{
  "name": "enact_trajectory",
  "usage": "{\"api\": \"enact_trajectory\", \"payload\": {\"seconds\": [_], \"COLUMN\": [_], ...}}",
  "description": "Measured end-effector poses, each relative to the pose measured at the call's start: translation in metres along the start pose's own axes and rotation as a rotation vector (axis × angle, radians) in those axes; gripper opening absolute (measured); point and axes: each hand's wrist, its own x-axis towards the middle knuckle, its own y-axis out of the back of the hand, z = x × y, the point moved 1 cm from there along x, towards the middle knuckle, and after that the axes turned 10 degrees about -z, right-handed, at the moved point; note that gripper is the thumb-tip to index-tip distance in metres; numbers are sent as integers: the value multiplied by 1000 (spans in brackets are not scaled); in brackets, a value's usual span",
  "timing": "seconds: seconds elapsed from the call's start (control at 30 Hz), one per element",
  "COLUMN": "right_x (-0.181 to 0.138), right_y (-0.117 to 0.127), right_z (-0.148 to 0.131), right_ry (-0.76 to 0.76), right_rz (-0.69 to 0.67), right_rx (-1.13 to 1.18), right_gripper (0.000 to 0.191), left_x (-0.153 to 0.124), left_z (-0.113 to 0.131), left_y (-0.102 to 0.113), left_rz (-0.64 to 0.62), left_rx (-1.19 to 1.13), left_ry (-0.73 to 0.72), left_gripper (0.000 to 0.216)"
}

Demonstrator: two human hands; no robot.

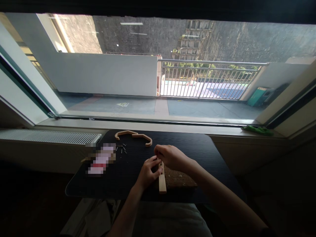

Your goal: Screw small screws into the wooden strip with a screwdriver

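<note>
A pale wooden strip point(162, 185) lies lengthwise along the left edge of a brown wooden block point(181, 179) dotted with small holes. My left hand point(147, 172) grips the strip from the left, its thumb and fingers curled about the upper part. Over the strip's far end, my right hand point(171, 156) is closed in a pinch. A thin, dark upright piece shows just below those fingers, too small to name; the hand hides the rest. Beyond my hands lie two curved wooden pieces point(125, 132), their ends meeting. Several small screws or nails point(121, 148) are scattered left of my hands.
Everything rests on a black table point(133, 184) by a large window. A blurred pink and white item point(100, 161) is at the table's left side. A radiator point(49, 136) stands beyond that side. On the windowsill at right lies a green cloth point(256, 130).
</note>
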Motion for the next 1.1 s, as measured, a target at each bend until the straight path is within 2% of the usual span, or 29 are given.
{"api": "enact_trajectory", "payload": {"seconds": [0.37, 0.6, 0.83, 1.1], "right_x": [-1, -2, -3, -1], "right_y": [0, 0, -1, -5], "right_z": [-2, 1, 0, 3], "right_ry": [-30, -104, -98, -99], "right_rz": [40, 68, 74, 147], "right_rx": [-28, -136, -195, -204], "right_gripper": [11, 13, 19, 26], "left_x": [1, 1, 1, 1], "left_z": [13, 8, 8, 5], "left_y": [5, 2, 2, 1], "left_rz": [-22, -12, -16, -2], "left_rx": [4, 32, 20, 3], "left_ry": [12, 32, 19, 15], "left_gripper": [16, 17, 18, 28]}}
